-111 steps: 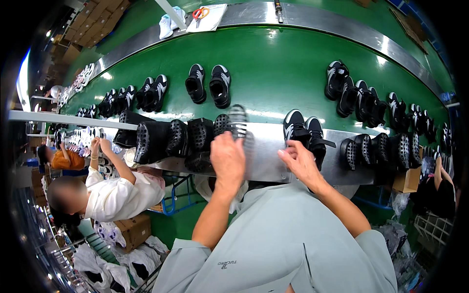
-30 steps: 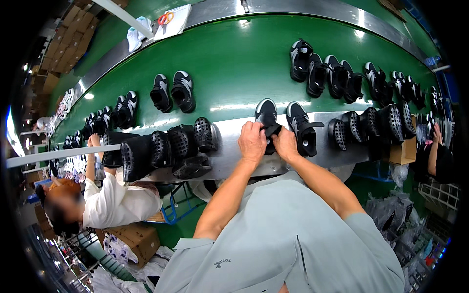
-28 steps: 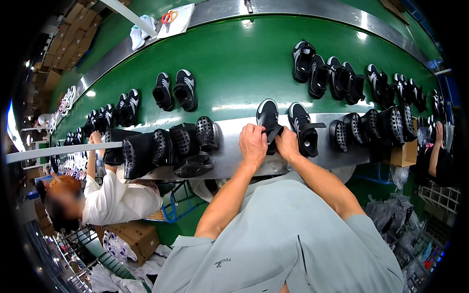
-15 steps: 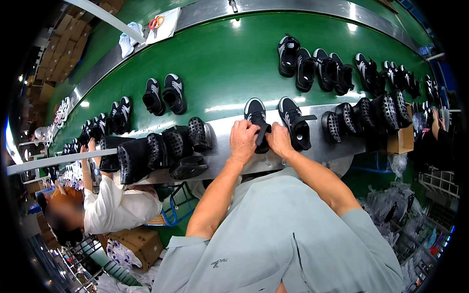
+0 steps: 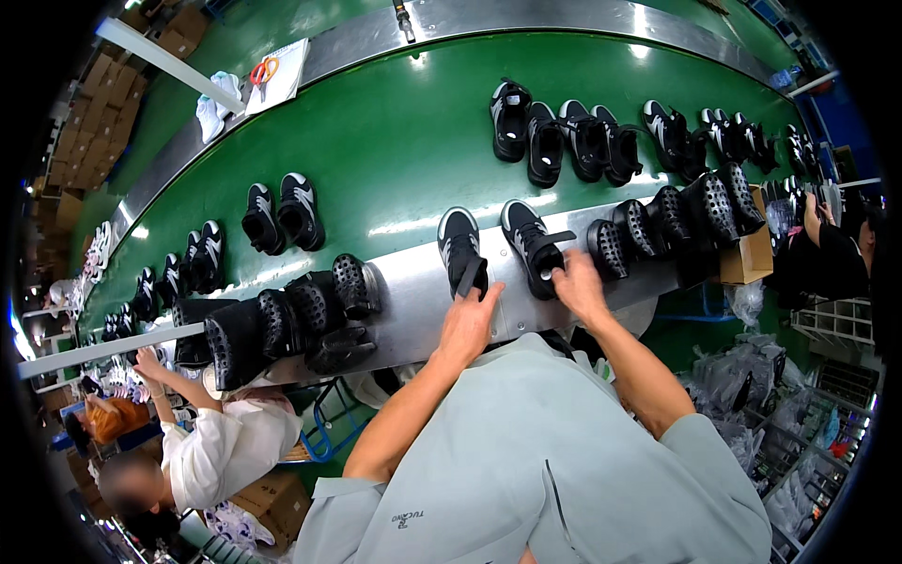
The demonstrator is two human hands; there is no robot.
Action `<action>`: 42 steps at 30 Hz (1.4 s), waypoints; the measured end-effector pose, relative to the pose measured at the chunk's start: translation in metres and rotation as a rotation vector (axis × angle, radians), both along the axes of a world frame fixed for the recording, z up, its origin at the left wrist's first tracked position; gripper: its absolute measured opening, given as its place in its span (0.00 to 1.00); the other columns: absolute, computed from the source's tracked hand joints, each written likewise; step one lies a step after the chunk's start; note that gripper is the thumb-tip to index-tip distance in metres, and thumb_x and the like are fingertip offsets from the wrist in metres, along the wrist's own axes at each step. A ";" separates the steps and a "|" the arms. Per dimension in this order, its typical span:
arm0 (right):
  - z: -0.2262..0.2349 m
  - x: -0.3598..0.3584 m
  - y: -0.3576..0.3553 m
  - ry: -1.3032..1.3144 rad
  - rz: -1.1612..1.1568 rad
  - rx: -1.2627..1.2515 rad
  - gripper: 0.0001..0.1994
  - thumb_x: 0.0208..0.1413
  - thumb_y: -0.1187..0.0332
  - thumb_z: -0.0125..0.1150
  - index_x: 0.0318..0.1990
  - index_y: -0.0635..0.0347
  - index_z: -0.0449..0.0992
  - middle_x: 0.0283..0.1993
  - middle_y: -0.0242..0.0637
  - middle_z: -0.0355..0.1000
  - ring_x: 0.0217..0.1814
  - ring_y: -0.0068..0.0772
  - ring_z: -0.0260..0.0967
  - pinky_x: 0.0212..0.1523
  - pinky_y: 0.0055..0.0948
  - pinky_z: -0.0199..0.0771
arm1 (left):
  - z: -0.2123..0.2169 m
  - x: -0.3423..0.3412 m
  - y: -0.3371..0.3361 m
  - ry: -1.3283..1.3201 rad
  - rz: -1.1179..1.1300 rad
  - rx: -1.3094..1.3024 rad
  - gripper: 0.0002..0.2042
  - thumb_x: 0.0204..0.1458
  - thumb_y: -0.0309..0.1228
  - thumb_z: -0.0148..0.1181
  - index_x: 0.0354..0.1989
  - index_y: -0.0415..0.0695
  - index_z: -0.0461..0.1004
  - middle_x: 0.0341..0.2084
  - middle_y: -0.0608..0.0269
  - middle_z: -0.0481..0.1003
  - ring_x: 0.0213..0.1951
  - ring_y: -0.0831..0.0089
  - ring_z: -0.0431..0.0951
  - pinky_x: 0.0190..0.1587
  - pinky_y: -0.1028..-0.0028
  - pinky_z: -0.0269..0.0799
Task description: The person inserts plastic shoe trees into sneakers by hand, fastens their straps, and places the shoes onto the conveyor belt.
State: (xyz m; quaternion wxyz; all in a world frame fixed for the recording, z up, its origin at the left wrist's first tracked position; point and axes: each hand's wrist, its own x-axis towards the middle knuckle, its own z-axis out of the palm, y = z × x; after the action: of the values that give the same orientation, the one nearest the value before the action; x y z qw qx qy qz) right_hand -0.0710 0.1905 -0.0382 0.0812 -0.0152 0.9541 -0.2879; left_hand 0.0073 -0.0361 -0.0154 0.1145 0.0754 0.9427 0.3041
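Observation:
Two black-and-grey sneakers with light toe caps stand side by side on the metal ledge before me, toes away from me. My left hand (image 5: 472, 322) has its fingers and thumb closed at the heel of the left sneaker (image 5: 458, 237). That shoe's black strap lies down across its opening. On the right sneaker (image 5: 522, 224), the strap sticks out to the right. My right hand (image 5: 579, 285) grips this shoe at the right side of its heel, its fingertips partly hidden at the shoe's opening.
Black studded forms (image 5: 310, 305) stand on the ledge at left, and more studded forms (image 5: 667, 221) at right. Pairs of sneakers (image 5: 299, 211) line the green belt (image 5: 395, 141). Orange-handled scissors (image 5: 264, 73) lie on paper beyond it. A co-worker in white (image 5: 225, 442) sits at left.
My right hand has left the left sneaker and gone to the right one's heel. My left hand has shifted from the left sneaker's strap to its heel. The view has swung slightly right.

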 end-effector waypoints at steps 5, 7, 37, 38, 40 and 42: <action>0.018 0.006 -0.051 -0.131 0.231 -0.216 0.15 0.52 0.71 0.59 0.46 0.72 0.74 0.44 0.62 0.73 0.50 0.66 0.71 0.54 0.51 0.71 | 0.011 -0.009 0.017 -0.031 0.073 0.050 0.25 0.49 0.28 0.65 0.58 0.50 0.71 0.37 0.41 0.75 0.40 0.42 0.76 0.41 0.51 0.74; 0.035 -0.014 -0.041 -0.214 0.249 -0.183 0.16 0.52 0.70 0.60 0.47 0.70 0.74 0.45 0.61 0.74 0.50 0.65 0.71 0.54 0.51 0.71 | 0.007 -0.009 0.017 -0.106 0.116 -0.101 0.20 0.47 0.34 0.69 0.51 0.49 0.77 0.34 0.44 0.76 0.40 0.45 0.76 0.39 0.52 0.74; 0.004 -0.189 -0.054 0.346 0.453 0.457 0.45 0.46 0.64 0.72 0.72 0.57 0.56 0.46 0.43 0.75 0.50 0.48 0.68 0.51 0.43 0.63 | 0.011 -0.069 -0.035 0.039 0.387 0.168 0.08 0.55 0.26 0.60 0.42 0.39 0.79 0.39 0.49 0.78 0.44 0.50 0.77 0.50 0.58 0.73; -0.002 -0.201 -0.057 0.282 0.430 0.494 0.44 0.45 0.71 0.68 0.73 0.55 0.55 0.44 0.42 0.74 0.48 0.46 0.68 0.49 0.44 0.64 | 0.016 -0.067 -0.028 0.046 0.401 0.157 0.08 0.55 0.26 0.60 0.42 0.39 0.79 0.39 0.49 0.78 0.44 0.50 0.77 0.50 0.58 0.73; -0.006 -0.225 -0.066 0.220 0.454 0.442 0.43 0.42 0.76 0.65 0.71 0.46 0.59 0.43 0.43 0.74 0.49 0.46 0.68 0.50 0.45 0.65 | 0.022 -0.060 -0.022 0.081 0.351 0.205 0.08 0.55 0.26 0.61 0.42 0.40 0.79 0.38 0.51 0.79 0.44 0.50 0.77 0.49 0.58 0.74; -0.018 -0.246 -0.067 0.289 0.471 0.426 0.40 0.44 0.78 0.62 0.69 0.42 0.64 0.42 0.41 0.73 0.48 0.46 0.69 0.49 0.46 0.65 | 0.028 -0.049 -0.023 0.049 0.371 0.198 0.08 0.55 0.26 0.61 0.42 0.40 0.79 0.39 0.51 0.79 0.45 0.51 0.77 0.49 0.59 0.74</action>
State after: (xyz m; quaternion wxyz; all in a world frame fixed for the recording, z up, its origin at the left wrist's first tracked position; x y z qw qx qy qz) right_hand -0.3171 0.1235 -0.0558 0.0106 -0.2584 0.9647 -0.0505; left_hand -0.0422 -0.0590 0.0122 0.0258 -0.0813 0.9085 0.4091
